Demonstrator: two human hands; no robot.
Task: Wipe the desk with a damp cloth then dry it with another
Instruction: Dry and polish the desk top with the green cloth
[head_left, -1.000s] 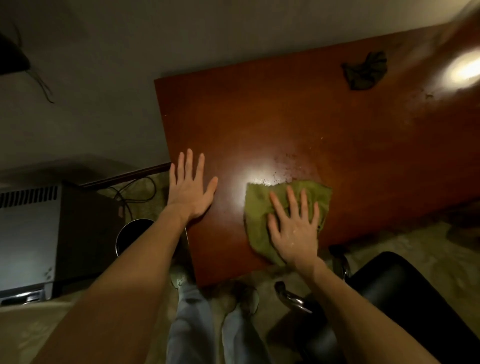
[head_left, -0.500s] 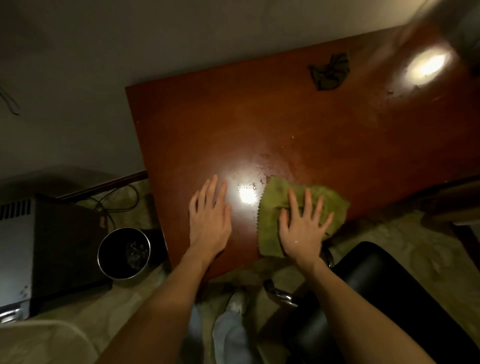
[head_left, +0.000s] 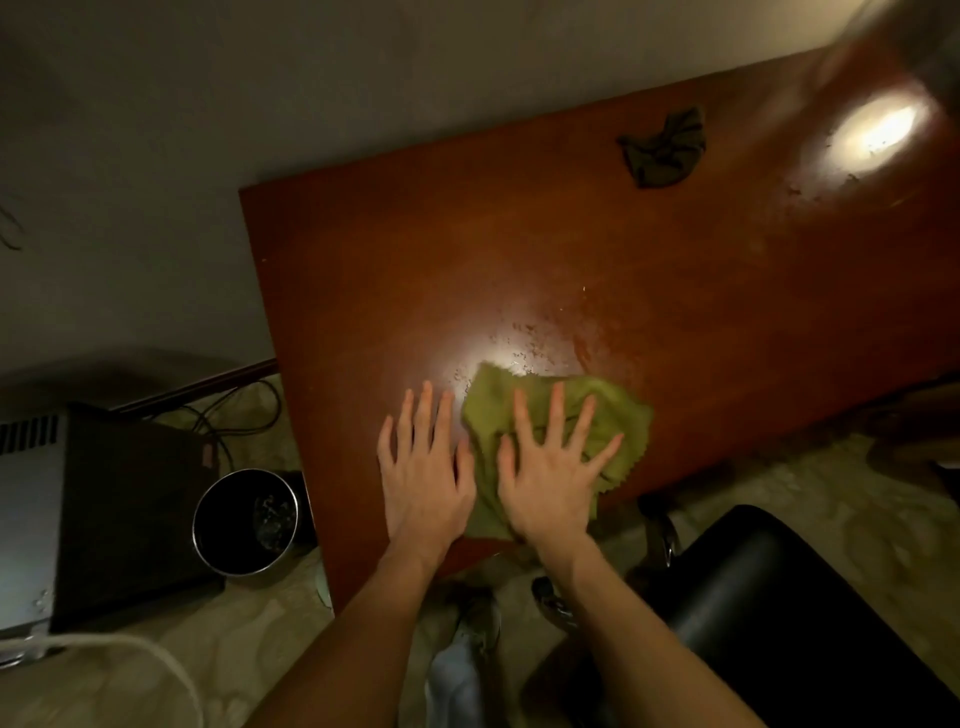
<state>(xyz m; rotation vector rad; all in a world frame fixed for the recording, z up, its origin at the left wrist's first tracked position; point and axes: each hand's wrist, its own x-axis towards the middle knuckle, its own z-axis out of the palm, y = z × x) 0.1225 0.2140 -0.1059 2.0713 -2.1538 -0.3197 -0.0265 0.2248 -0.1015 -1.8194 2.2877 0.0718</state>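
Two flat hands, right hand (head_left: 551, 486) pressing green cloth (head_left: 613, 415), desk (head_left: 415, 260)

A round metal bin (head_left: 244, 570) is seen on the pale patterned floor (head_left: 779, 488) at near left, with something shiny crumpled inside. Just left of it is set a dark box (head_left: 130, 514) with a grey vented side. Dark cables (head_left: 244, 415) are trailed beyond the bin. A black chair (head_left: 779, 623) is placed at near right.
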